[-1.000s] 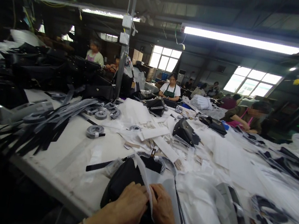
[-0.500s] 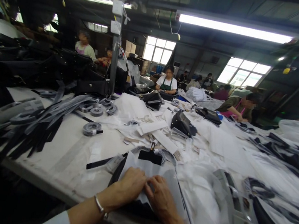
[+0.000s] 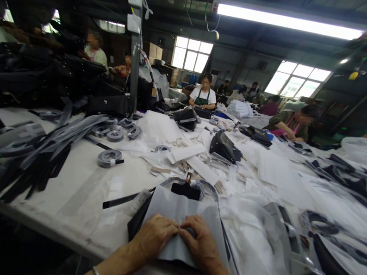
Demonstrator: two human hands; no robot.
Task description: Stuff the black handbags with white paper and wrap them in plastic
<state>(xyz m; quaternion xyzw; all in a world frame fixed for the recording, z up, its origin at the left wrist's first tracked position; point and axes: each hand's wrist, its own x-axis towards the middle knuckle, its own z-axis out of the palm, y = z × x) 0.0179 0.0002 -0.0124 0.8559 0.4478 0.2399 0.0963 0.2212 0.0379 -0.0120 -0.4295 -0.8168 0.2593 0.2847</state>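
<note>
Pale sheet (image 3: 172, 205) lay directly under left hand (image 3: 153, 237) and right hand (image 3: 200, 242), over a black bag (image 3: 137, 221) on the tabletop (image 3: 93, 214); long axis unclear. Hands nearly met mid-sheet, neither nearer, fingers bent; pinching or just pressing, couldn't tell. Black piece (image 3: 185, 191) showed beyond them.

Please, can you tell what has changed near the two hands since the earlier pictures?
The pale sheet, its edge raised before, now lies spread over the black bag. The left hand and right hand touch it near its middle. The coiled strap at left stayed in place.
</note>
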